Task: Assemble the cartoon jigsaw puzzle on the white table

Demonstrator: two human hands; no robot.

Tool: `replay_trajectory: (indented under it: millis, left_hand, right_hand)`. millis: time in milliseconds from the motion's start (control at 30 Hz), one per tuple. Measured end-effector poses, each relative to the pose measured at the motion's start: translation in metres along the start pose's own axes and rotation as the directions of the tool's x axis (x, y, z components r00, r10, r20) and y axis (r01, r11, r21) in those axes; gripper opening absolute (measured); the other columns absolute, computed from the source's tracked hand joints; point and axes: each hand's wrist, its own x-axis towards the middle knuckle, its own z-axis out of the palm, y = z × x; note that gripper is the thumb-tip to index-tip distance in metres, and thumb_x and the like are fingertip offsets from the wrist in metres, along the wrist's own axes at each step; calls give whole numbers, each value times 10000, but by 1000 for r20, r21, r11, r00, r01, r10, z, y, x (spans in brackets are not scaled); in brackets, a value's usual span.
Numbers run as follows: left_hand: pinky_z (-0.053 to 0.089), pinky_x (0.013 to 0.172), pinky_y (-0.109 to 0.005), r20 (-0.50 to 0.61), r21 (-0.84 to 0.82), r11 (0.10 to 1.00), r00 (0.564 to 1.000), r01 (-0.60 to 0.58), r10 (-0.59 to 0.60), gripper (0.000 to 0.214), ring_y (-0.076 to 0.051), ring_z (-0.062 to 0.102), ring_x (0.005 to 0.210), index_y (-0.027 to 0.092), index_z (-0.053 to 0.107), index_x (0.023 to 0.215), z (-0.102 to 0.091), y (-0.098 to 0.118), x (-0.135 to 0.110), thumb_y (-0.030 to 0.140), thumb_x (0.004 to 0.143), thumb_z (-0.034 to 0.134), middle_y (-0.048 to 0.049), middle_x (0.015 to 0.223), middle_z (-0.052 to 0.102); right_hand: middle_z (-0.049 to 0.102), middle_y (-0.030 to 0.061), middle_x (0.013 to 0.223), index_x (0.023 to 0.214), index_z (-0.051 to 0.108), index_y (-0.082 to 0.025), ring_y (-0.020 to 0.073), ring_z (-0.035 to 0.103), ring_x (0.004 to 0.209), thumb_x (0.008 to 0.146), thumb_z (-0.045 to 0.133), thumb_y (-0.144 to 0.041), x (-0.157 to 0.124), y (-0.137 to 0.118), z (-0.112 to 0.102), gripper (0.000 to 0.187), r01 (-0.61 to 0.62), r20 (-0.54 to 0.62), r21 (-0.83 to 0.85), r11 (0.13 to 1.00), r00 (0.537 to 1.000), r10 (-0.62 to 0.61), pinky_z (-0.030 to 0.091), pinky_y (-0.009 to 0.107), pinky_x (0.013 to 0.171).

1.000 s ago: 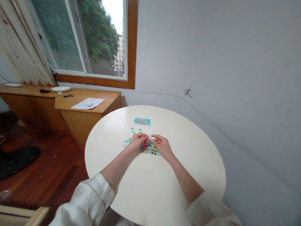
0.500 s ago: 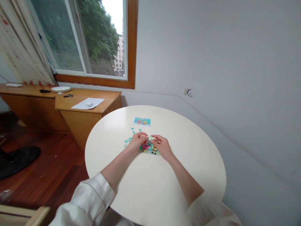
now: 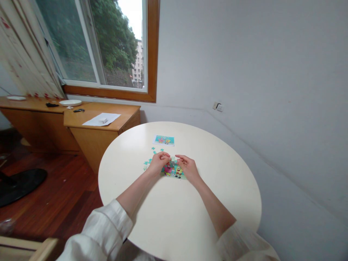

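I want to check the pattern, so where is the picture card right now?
In the head view, the card lies on the table, slightly left of centre toward the far edge, just beyond the loose pieces.

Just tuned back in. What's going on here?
At a round table, the person's left hand and right hand are at either side of a partly joined jigsaw. Whether either pinches a piece is too small to tell. Loose pieces lie leftward; a picture card lies farther back.
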Motion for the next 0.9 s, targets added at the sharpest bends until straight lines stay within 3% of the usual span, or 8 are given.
replay_trajectory:
  millis: [367,900]
  left_hand:
    - [323,501,-211,5,68,997,1000,-27,27,236,-71,457,453,132,563,643,1,-2,0,231,511,732,22,490,560]
    - [327,455,-217,28,67,998,999,16,-18,243,-72,439,434,145,562,597,4,3,-4,244,485,754,7,493,551]
  right_hand:
    - [575,9,627,843,671,-157,109,488,548,619,623,-344,0,-5,2,296,-26,15,49,998,1000,25,397,240,524]
    - [619,25,626,705,643,-163,137,543,591,589,675,-376,1,-4,1,244,-16,19,18,1000,1000,15,455,263,576]
